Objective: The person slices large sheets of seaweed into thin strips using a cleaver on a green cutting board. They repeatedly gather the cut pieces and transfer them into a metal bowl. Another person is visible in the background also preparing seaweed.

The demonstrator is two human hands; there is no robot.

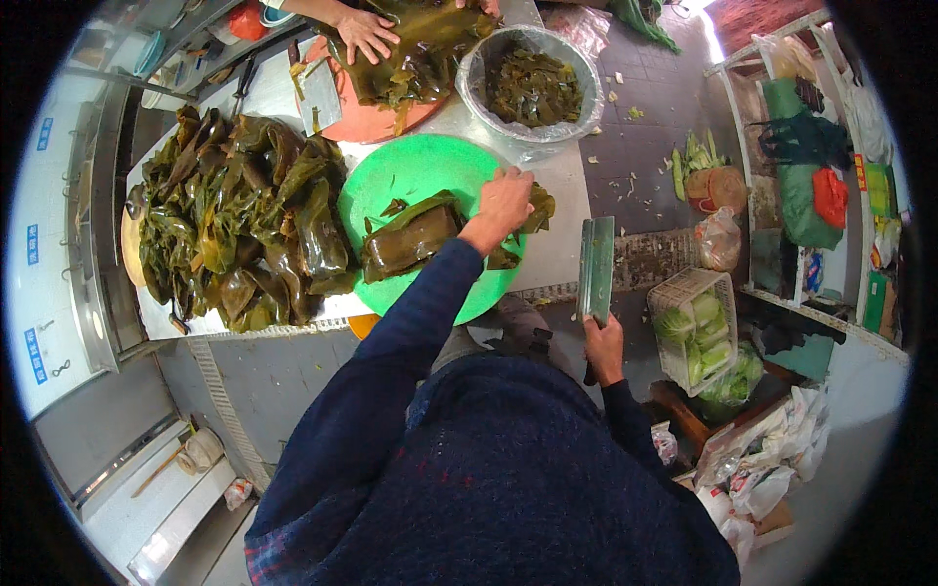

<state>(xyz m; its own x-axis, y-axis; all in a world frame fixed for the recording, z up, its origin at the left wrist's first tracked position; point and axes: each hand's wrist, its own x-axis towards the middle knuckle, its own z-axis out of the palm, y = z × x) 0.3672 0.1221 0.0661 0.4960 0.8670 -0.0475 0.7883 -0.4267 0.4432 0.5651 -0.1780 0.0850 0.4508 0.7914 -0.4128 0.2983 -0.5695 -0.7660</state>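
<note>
My right hand [604, 348] grips the handle of a cleaver [596, 267], its broad blade raised clear of the table's right end. My left hand [504, 201] is over the right part of a round green cutting board [381, 165], fingers bent, at dark green kelp pieces [541, 207]; whether it grasps any is hidden. A folded kelp bundle [410, 240] lies on the board just left of that hand. Left of the board is a large heap of wet kelp [242, 220]. Beyond the board stands a plastic-lined tub [533, 88] with cut kelp inside.
Across the table, another person's hand [366, 35] rests on broad kelp sheets [418, 62] over a reddish round board [344, 130]. A second cleaver [319, 95] lies there. A knife handle [178, 322] shows at the near left edge. A crate [692, 329] of green vegetables stands at right.
</note>
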